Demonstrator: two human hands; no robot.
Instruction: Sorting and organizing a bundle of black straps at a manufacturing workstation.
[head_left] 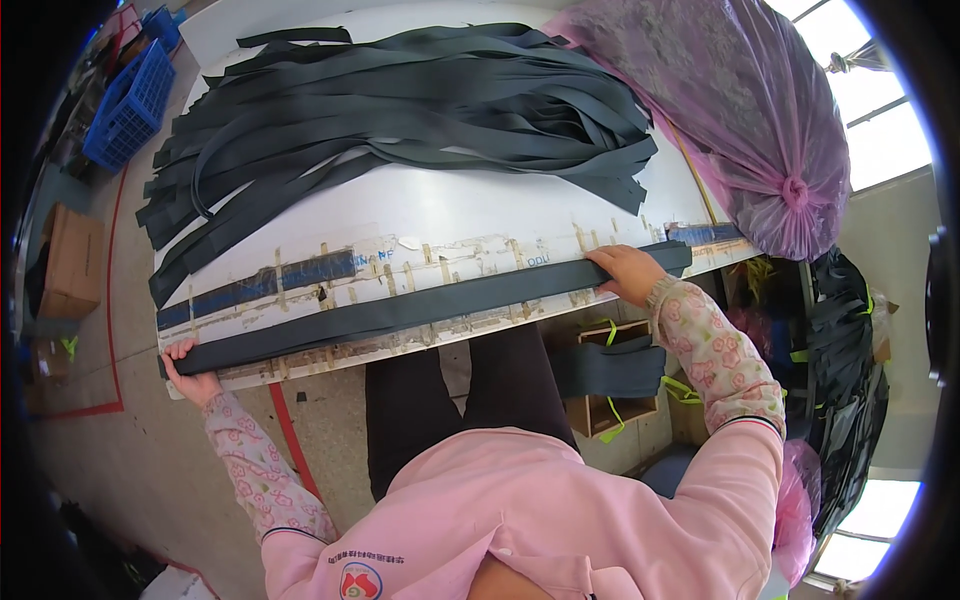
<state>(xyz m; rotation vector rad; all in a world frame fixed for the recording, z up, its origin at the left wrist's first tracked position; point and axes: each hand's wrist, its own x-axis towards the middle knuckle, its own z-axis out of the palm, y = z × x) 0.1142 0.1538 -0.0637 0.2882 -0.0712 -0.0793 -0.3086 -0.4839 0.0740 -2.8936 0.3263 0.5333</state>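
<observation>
A long flat stack of dark grey-green fabric strips (420, 304) lies along the near edge of the white table (480, 205). My left hand (195, 373) grips its left end at the table's corner, fingers on top. Near the right end, my right hand (630, 273) is closed over the strips, with a short length sticking out beyond it. Under the stack, worn tape and dark blue patches mark the table's edge. Farther back, a large loose pile of the same strips (430, 100) is spread across the table.
A big pink translucent plastic bag (750, 110), tied at its neck, rests on the far right. Below the table, more strips (610, 369) lie by a wooden box (600, 416). Blue crates (132, 105) and a cardboard box (73, 262) stand on the left. Bundled strips (840, 350) hang at right.
</observation>
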